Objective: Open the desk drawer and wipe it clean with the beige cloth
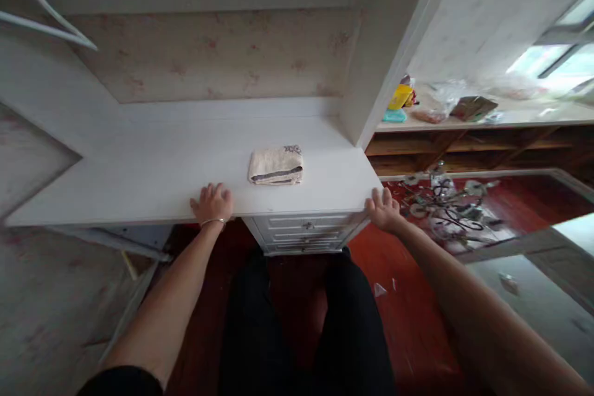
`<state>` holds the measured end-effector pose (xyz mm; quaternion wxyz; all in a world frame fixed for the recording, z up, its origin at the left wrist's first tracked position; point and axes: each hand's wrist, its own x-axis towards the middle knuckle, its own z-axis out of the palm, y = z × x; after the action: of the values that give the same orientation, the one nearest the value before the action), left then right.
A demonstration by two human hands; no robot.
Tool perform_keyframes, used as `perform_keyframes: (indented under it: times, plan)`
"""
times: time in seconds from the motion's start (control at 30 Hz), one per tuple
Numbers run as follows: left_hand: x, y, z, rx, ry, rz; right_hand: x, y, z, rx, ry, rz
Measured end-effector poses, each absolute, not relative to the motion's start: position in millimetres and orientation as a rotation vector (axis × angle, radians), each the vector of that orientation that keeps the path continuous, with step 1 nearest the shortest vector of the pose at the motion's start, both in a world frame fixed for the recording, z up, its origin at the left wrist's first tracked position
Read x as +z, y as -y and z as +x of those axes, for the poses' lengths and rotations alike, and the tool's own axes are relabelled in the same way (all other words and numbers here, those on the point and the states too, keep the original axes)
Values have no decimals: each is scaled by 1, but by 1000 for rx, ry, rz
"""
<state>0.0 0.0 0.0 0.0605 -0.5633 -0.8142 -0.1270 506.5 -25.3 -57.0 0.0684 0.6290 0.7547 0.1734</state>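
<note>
A white desk top (162, 167) stretches across in front of me, with a folded beige cloth (276, 165) lying near its middle. My left hand (212, 203) rests at the front edge, left of the cloth, fingers apart on the surface; a thin bracelet circles that wrist. At the front right corner, my right hand (383, 209) lies over the edge with its fingers stretched out on the top. Its thumb is hard to make out. Neither hand touches the cloth. Below the top, between my hands, stands a white drawer unit (304, 232) with small knobs.
Tall white side panels (394, 43) frame the desk. To the right, a low wooden shelf (524, 116) carries bags and a yellow item (400, 98). A chandelier-like tangle of metal arms (452, 204) lies on the red floor (394, 322). White cables (51, 18) hang at upper left.
</note>
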Motion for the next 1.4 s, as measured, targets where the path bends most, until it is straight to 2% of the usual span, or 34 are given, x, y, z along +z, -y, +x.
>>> perform_keyframes:
  times: [0.43, 1.4]
  plan:
    - [-3, -3, -1, -415, 2495, -1686, -47, 22, 503, 196, -2153, 1936]
    - [-1, -2, 2, -471, 2503, -1675, -43, 26, 499, 304, -2161, 1910]
